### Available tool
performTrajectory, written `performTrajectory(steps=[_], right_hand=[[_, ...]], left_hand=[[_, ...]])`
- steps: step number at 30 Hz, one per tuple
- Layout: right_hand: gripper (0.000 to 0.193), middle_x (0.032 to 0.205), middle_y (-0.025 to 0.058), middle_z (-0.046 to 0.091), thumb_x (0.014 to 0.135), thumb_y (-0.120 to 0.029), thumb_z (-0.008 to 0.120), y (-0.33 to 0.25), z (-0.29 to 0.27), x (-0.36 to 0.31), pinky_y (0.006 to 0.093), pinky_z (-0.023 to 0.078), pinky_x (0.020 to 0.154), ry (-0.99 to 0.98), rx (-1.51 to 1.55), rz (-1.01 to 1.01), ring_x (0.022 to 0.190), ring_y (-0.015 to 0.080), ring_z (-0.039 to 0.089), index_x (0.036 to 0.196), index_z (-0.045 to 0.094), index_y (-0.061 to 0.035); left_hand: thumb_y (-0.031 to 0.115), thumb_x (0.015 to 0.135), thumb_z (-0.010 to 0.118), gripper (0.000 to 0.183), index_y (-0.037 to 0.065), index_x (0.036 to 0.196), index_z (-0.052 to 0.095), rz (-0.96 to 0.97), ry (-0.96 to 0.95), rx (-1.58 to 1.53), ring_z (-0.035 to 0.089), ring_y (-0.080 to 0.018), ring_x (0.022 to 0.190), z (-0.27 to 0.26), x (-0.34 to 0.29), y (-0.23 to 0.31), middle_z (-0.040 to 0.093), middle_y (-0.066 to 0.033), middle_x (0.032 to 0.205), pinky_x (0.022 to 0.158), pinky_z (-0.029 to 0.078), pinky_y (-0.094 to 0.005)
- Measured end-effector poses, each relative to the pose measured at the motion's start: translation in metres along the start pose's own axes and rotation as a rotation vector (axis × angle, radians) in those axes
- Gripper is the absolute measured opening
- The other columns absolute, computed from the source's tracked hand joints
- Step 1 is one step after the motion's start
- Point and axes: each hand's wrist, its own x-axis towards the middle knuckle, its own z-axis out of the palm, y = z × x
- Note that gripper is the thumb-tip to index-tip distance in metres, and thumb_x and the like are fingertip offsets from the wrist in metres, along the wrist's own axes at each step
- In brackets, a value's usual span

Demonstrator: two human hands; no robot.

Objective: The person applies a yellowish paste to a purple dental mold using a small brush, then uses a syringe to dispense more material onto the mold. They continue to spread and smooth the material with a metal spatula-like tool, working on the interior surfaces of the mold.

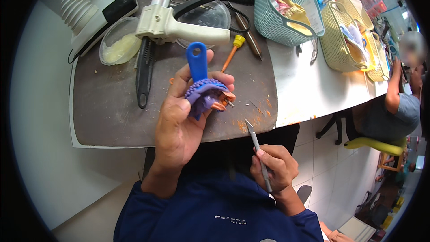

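Note:
My left hand (pixel 175 123) is closed around a dental impression tray (pixel 197 67), its blue holed handle pointing up and away from me. Purple impression material (pixel 204 96) fills the tray. Orange material (pixel 219 105) sits at its right side, and a short metal pin (pixel 230 103) sticks out there. In my right hand (pixel 278 166) is a slim silver craft knife (pixel 256 142), gripped like a pen. Its pointed blade is tilted up and left, below and right of the tray and apart from it. Orange shavings (pixel 255 118) are scattered on the dark mat (pixel 112 121) near the blade.
Beyond my hands lie a white dispensing gun (pixel 156 24), a black-handled tool (pixel 144 74) and an orange tool with a yellow end (pixel 232 54). A clear bowl (pixel 104 49) stands left. Baskets (pixel 264 18) line the back right. Another person (pixel 389 112) sits far right.

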Motion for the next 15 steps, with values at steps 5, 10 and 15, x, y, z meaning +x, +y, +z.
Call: performTrajectory(steps=[5, 10, 15], right_hand=[[0.046, 0.081, 0.0063, 0.066, 0.069, 0.003, 0.076, -0.004, -0.016, -0.022, 0.0294, 0.053, 0.052, -0.083, -0.058, -0.039, 0.062, 0.0201, 0.064, 0.111, 0.062, -0.0072], [0.040, 0.080, 0.0063, 0.066, 0.074, 0.001, 0.073, -0.003, -0.022, -0.029, 0.0292, 0.052, 0.051, 0.091, 0.057, 0.056, 0.061, 0.0187, 0.064, 0.112, 0.060, -0.0071], [0.027, 0.078, 0.0088, 0.066, 0.078, -0.002, 0.071, 0.006, 0.004, -0.010, 0.0298, 0.054, 0.054, 0.041, -0.068, -0.041, 0.064, 0.0225, 0.066, 0.100, 0.058, -0.0072]], left_hand=[[0.034, 0.090, 0.053, 0.074, 0.000, 0.151, 0.029, 0.072, -0.024, 0.020, 0.059, -0.0296, 0.117, -0.005, -0.005, -0.007, 0.055, -0.0248, 0.126, 0.104, 0.046, -0.0396], [0.033, 0.089, 0.056, 0.075, -0.001, 0.151, 0.029, 0.076, -0.035, 0.076, 0.060, -0.0289, 0.116, -0.002, -0.006, -0.006, 0.055, -0.0257, 0.126, 0.102, 0.047, -0.0369], [0.034, 0.088, 0.057, 0.077, -0.001, 0.151, 0.030, 0.088, -0.007, 0.109, 0.061, -0.0284, 0.115, -0.001, -0.010, -0.009, 0.055, -0.0259, 0.127, 0.098, 0.049, -0.0349]])
